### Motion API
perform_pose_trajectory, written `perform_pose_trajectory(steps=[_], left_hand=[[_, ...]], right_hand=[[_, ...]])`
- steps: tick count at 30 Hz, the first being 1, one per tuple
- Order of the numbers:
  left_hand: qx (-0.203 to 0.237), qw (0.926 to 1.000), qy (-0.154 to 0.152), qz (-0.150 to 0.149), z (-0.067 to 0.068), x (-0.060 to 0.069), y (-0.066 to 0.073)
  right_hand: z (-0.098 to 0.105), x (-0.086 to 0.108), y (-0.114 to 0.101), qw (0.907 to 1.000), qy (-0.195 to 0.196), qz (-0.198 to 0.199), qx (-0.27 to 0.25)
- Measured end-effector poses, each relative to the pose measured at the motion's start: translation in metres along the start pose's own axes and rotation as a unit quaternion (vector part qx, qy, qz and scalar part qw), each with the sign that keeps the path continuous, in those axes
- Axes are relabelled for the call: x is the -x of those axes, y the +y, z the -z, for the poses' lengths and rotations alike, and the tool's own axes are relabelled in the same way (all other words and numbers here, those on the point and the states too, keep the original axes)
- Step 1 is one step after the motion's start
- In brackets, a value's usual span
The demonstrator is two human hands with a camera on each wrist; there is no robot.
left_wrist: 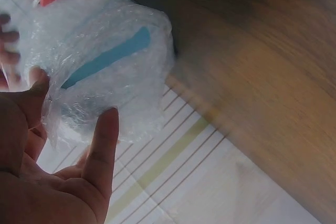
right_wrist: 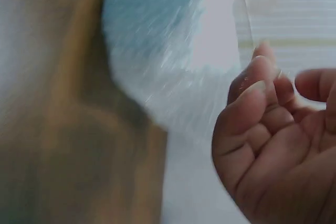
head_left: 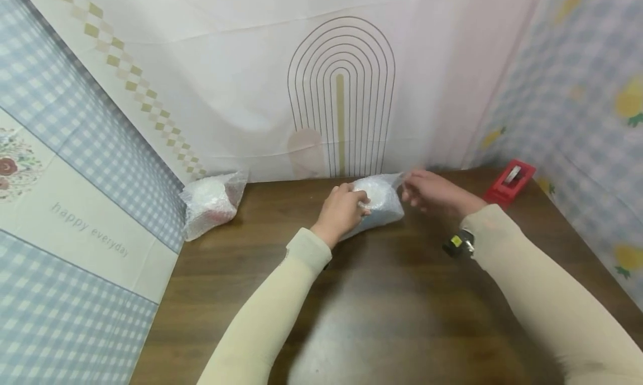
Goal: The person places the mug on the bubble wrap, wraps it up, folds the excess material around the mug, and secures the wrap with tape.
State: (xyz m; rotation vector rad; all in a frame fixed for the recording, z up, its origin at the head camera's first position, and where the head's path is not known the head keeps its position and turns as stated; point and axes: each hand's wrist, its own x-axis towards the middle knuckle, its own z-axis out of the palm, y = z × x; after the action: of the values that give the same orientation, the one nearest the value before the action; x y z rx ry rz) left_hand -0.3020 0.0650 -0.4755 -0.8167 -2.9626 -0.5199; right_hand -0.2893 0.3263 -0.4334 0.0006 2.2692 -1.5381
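Note:
A bubble-wrapped package (head_left: 387, 206) lies on the table near the back wall, with something blue showing through the clear wrap. My left hand (head_left: 341, 211) grips its left side; in the left wrist view the thumb and a finger are bent around the wrap (left_wrist: 136, 85). At the package's right end is my right hand (head_left: 434, 192), blurred, beside the loose flap of wrap. Seen from the right wrist, the fingers (right_wrist: 244, 111) are loosely curled, the thumb stands apart from them, and nothing shows between them.
Another bubble-wrapped package (head_left: 211, 203), with something reddish inside, lies at the back left. A red tape dispenser (head_left: 511, 181) stands at the back right. Printed cloths hang behind the brown wooden table (head_left: 392, 312) and along both sides.

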Motion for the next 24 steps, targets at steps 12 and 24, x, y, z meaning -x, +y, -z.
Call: perform_pose_trajectory(steps=[12, 24], left_hand=[[-0.003, 0.9996, 0.009, -0.026, 0.003, 0.002, 0.001], [-0.014, 0.9990, -0.005, -0.041, 0.006, 0.000, -0.004]], right_hand=[[-0.025, -0.054, -0.047, 0.9969, -0.068, -0.010, 0.040], [-0.025, -0.060, -0.043, 0.9900, -0.132, -0.028, -0.041]])
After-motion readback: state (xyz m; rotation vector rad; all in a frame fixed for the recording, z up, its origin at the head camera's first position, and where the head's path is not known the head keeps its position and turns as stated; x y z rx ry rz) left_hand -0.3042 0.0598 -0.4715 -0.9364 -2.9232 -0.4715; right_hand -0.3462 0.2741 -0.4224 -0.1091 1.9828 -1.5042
